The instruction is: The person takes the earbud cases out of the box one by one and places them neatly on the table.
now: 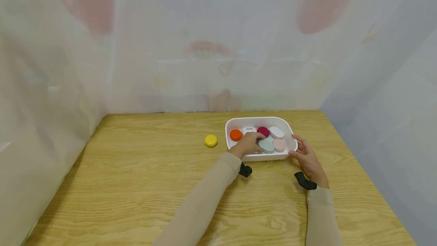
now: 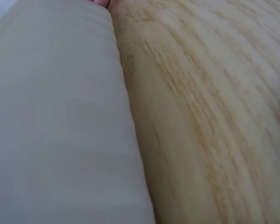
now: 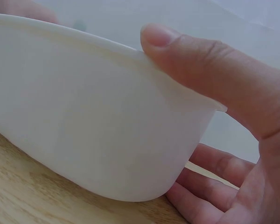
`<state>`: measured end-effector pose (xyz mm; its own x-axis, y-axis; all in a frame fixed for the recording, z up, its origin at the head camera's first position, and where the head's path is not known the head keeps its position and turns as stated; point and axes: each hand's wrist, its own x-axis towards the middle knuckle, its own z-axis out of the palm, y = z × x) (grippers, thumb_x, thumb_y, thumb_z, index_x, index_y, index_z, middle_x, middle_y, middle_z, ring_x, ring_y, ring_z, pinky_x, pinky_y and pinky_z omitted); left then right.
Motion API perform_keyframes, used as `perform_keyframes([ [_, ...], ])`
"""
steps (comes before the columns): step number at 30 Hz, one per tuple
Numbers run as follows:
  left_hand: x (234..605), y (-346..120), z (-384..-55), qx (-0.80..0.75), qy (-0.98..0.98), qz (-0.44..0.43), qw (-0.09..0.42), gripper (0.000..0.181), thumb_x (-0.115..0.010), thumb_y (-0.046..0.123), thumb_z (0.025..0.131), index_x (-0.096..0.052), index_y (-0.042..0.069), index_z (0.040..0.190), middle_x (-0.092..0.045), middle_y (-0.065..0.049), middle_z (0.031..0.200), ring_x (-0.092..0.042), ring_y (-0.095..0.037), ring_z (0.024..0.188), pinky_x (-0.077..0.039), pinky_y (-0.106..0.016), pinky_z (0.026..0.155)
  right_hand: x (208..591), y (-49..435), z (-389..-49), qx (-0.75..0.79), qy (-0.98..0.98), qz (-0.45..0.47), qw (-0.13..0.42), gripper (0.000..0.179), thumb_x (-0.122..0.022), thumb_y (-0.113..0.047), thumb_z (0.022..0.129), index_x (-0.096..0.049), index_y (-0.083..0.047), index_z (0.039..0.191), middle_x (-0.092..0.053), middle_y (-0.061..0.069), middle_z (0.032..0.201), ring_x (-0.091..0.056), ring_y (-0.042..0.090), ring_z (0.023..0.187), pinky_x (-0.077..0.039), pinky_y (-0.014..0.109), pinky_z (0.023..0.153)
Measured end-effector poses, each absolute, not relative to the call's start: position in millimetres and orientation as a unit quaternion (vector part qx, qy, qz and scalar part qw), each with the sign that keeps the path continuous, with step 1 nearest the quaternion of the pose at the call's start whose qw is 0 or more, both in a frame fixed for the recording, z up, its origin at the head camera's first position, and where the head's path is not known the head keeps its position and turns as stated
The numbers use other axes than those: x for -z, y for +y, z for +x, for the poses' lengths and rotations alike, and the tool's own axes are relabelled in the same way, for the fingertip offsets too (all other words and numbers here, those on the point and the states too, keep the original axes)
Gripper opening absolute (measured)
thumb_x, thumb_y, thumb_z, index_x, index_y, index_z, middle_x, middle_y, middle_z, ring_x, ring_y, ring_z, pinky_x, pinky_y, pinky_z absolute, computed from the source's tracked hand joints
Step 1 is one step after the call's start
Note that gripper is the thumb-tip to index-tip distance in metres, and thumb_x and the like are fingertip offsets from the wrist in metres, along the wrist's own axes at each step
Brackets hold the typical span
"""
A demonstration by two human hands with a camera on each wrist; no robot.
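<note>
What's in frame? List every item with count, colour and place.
Tray: 1, white, on table
Table: 1, wood-toned, under tray
Disc: 1, yellow, left of tray
Rounded pieces: 5, orange piece, crimson piece, white piece, pale green piece, pink piece, in tray
Slotted piece: 1, white, tray's back
Sheeting: count unclear, pale with reddish patches, around table
Wrist devices: 2, black, at wrists
Sleeves: 2, beige, on arms
Left hand: 1, bare, at pale green piece
Right hand: 1, bare, gripping tray

Wooden table point(image 1: 136, 170): yellowish-brown top, darker grain running mainly crosswise | White tray point(image 1: 269, 157): oblong, rounded corners, open side up, right of centre and toward the far edge | Yellow disc point(image 1: 211, 141): round, glossy, near the tray's left end, not touching it
</note>
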<state>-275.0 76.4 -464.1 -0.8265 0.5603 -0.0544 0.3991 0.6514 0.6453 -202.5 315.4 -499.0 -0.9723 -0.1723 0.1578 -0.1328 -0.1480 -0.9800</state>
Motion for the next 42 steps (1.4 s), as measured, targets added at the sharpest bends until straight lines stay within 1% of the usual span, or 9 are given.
perform_keyframes([
  [6,463.4,76.7,-275.3,-0.322,0.9,0.264,0.13,0.044,-0.079,0.015,0.079,-0.067,0.009,0.122,-0.069,-0.005,0.12,-0.058,-0.015,0.1,-0.049,-0.021,0.099,499.6,316.2,-203.1,0.75,0.651,-0.12,0.014,0.058,-0.057,0.004,0.092,-0.036,-0.01,0.145,-0.055,-0.007,0.125,-0.062,0.001,0.104,-0.055,0.011,0.082],
  [12,460.3,72.0,-277.7,-0.362,0.888,0.254,0.125,0.043,-0.082,0.014,0.076,-0.07,0.007,0.116,-0.072,-0.006,0.112,-0.064,-0.015,0.097,-0.052,-0.017,0.09,499.0,315.1,-202.2,0.749,0.652,-0.119,0.016,0.058,-0.057,0.003,0.093,-0.036,-0.011,0.145,-0.055,-0.008,0.125,-0.062,0.001,0.103,-0.054,0.011,0.082],
  [15,454.1,68.3,-278.2,-0.385,0.879,0.253,0.125,0.043,-0.082,0.013,0.075,-0.07,0.006,0.116,-0.072,-0.008,0.113,-0.065,-0.017,0.096,-0.054,-0.017,0.089,499.2,315.1,-201.4,0.747,0.655,-0.116,0.015,0.058,-0.057,0.003,0.093,-0.035,-0.01,0.145,-0.055,-0.008,0.124,-0.061,0.001,0.102,-0.054,0.011,0.081],
  [21,437.0,57.1,-276.5,-0.42,0.86,0.265,0.12,0.045,-0.08,0.011,0.078,-0.067,0.002,0.12,-0.07,-0.013,0.118,-0.064,-0.022,0.099,-0.055,-0.023,0.092,499.2,316.7,-201.7,0.744,0.658,-0.11,0.018,0.058,-0.057,0.001,0.093,-0.034,-0.011,0.146,-0.054,-0.008,0.125,-0.061,-0.001,0.102,-0.054,0.011,0.081],
  [24,431.2,49.3,-275.7,-0.44,0.85,0.265,0.117,0.046,-0.08,0.01,0.077,-0.066,0.0,0.12,-0.069,-0.015,0.119,-0.066,-0.024,0.102,-0.056,-0.029,0.095,498.6,317.0,-201.8,0.745,0.657,-0.11,0.02,0.06,-0.057,0.001,0.093,-0.033,-0.009,0.147,-0.053,-0.009,0.125,-0.061,-0.001,0.103,-0.054,0.011,0.082],
  [29,425.5,34.5,-274.5,-0.446,0.849,0.268,0.085,0.046,-0.081,0.011,0.076,-0.068,0.002,0.119,-0.071,-0.013,0.117,-0.069,-0.024,0.1,-0.058,-0.031,0.091,496.9,316.4,-201.9,0.743,0.661,-0.109,0.021,0.062,-0.056,0.001,0.094,-0.028,-0.005,0.148,-0.051,-0.007,0.128,-0.06,-0.002,0.105,-0.054,0.01,0.083],
  [33,422.8,20.1,-270.6,-0.444,0.851,0.274,0.063,0.043,-0.08,0.011,0.077,-0.068,0.001,0.117,-0.071,-0.014,0.115,-0.069,-0.024,0.099,-0.058,-0.03,0.088,496.7,316.8,-201.9,0.744,0.659,-0.104,0.023,0.061,-0.057,0.0,0.093,-0.03,-0.007,0.148,-0.05,-0.007,0.128,-0.061,-0.002,0.105,-0.054,0.01,0.083],
  [36,421.9,7.6,-266.4,-0.451,0.85,0.264,0.066,0.044,-0.08,0.012,0.078,-0.067,0.002,0.119,-0.07,-0.014,0.116,-0.067,-0.024,0.101,-0.057,-0.031,0.091,496.5,317.2,-201.2,0.746,0.658,-0.098,0.027,0.059,-0.058,0.0,0.093,-0.033,-0.01,0.146,-0.051,-0.008,0.127,-0.061,-0.002,0.105,-0.054,0.01,0.083],
  [42,417.8,-20.5,-256.7,-0.462,0.854,0.233,0.056,0.047,-0.079,0.015,0.079,-0.065,0.004,0.123,-0.069,-0.013,0.119,-0.065,-0.027,0.108,-0.055,-0.041,0.097,495.3,317.7,-198.6,0.744,0.661,-0.09,0.033,0.059,-0.059,-0.001,0.093,-0.033,-0.011,0.145,-0.051,-0.008,0.126,-0.061,-0.002,0.104,-0.054,0.011,0.083],
])
